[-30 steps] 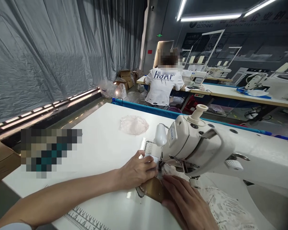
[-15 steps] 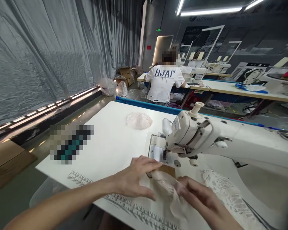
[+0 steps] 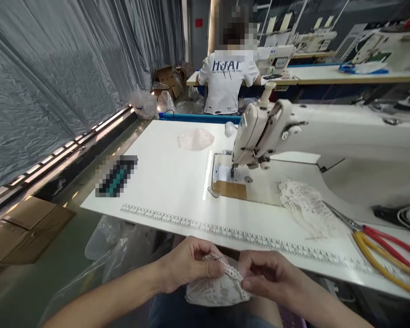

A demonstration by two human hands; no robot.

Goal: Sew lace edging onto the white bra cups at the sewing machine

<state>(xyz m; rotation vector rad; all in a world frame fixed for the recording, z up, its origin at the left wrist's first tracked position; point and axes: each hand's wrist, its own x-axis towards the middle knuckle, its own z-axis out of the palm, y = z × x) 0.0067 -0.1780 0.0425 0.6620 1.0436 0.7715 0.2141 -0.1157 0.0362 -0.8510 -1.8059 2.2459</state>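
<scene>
Both of my hands hold one white lace piece [image 3: 218,284] over my lap, below the table's front edge. My left hand [image 3: 187,264] pinches its upper left edge with thumb and fingers closed. My right hand [image 3: 269,273] pinches the upper right edge. The white sewing machine [image 3: 283,132] stands on the white table [image 3: 171,182] beyond my hands, with its needle area [image 3: 232,171] bare. A second white lace piece [image 3: 305,207] lies on the table to the right of the needle.
Scissors with red and yellow handles [image 3: 379,239] lie at the table's right. A pinkish lace piece [image 3: 195,138] lies at the far side. A ruler scale [image 3: 225,232] runs along the front edge. A person in a white shirt [image 3: 228,75] sits beyond. Cardboard [image 3: 27,228] lies on the floor at left.
My hands have pulled the lace piece away from the needle, off the table and down to my lap. The camera has tilted down and drawn back.
</scene>
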